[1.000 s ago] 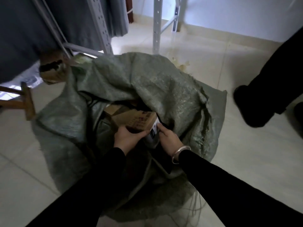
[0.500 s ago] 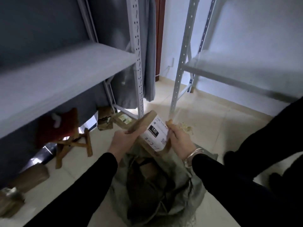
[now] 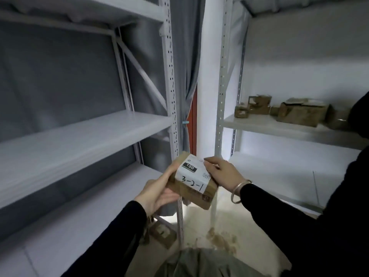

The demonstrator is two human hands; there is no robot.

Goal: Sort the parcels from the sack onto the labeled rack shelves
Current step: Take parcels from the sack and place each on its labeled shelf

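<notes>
Cardboard parcel (image 3: 196, 193) is held tilted between both hands, above the sack (image 3: 201, 262), which the frame's bottom edge cuts off. The left hand (image 3: 159, 193) grips its left side and the right hand (image 3: 221, 172) curls over its right edge. Its label (image 3: 192, 174) reads "150" and a handwritten "3-2-1"; the finer print is blurred.

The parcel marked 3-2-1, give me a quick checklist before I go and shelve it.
1. Grip: ok, left hand and right hand both hold the parcel.
2. Code readable: ok, the label faces up, handwritten 3-2-1, printed 150.
3. Matching shelf tag found: cannot tell, no tags show on the shelves in view.
4. Room on the left rack shelf: ok, bare surface in view.
5. Room on the right rack shelf: ok, brown boxes sit further back and the front is bare.
</notes>
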